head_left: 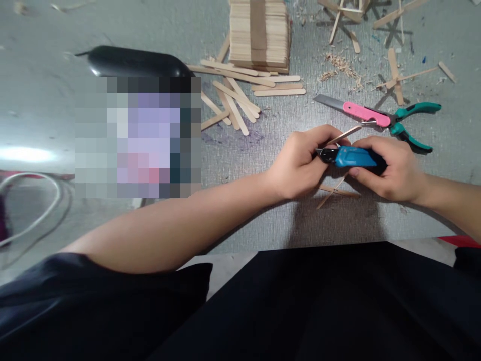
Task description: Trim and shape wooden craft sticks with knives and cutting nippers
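Observation:
My right hand (pixel 400 165) is closed around a utility knife (pixel 355 157) with a blue and black body. Its dark tip points left, over the fingers of my left hand. My left hand (pixel 298 163) is closed on a craft stick (pixel 344 134), which slants up to the right from its fingers. Below both hands, thin crossed craft sticks (pixel 338 191) show in part. Whether they join the held stick is hidden. Just beyond the hands lie a pink-handled cutter (pixel 364 113) with its blade out and green-handled pliers (pixel 417 108), overlapping each other.
A banded stack of craft sticks (pixel 242 35) stands at the back, with loose sticks (pixel 240 98) scattered before it. Wood shavings (pixel 343 70) and crossed-stick pieces (pixel 394 80) lie at the back right. A black rounded object (pixel 139 60) and a white cable (pixel 56 190) are at left.

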A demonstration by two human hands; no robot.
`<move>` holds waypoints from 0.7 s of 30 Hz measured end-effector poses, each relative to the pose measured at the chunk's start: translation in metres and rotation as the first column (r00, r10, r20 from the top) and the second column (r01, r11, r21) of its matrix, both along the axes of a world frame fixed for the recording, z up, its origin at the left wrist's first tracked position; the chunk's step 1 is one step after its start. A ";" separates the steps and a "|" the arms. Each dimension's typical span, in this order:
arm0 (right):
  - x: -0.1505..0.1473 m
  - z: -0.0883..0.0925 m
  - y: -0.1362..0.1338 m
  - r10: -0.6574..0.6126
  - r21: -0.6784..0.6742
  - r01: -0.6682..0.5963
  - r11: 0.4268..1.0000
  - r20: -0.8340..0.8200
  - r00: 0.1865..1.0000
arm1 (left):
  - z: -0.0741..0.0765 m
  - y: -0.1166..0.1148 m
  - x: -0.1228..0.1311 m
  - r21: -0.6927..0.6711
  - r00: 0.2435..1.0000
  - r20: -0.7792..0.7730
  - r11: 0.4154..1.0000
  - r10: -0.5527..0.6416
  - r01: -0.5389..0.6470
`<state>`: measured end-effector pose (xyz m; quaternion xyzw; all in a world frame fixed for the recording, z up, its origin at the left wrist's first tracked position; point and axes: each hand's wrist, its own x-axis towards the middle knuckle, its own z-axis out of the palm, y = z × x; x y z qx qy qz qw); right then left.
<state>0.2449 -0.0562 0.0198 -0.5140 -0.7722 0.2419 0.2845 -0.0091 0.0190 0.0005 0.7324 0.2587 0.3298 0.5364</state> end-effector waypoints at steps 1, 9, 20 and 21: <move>0.000 0.000 0.000 0.001 0.007 -0.001 1.000 -0.004 1.000 | 0.000 0.000 0.000 0.001 1.000 0.014 1.000 -0.002 0.002; 0.001 0.000 0.000 -0.003 -0.007 0.003 1.000 0.020 1.000 | -0.003 0.000 0.000 -0.012 1.000 0.019 1.000 0.008 -0.007; 0.000 0.000 -0.001 -0.004 -0.026 0.005 1.000 0.010 1.000 | -0.003 0.000 0.000 0.006 1.000 -0.004 1.000 0.016 -0.016; 0.000 0.000 -0.001 -0.004 -0.026 0.004 1.000 0.009 1.000 | -0.003 0.000 0.000 0.004 1.000 -0.001 1.000 0.015 -0.015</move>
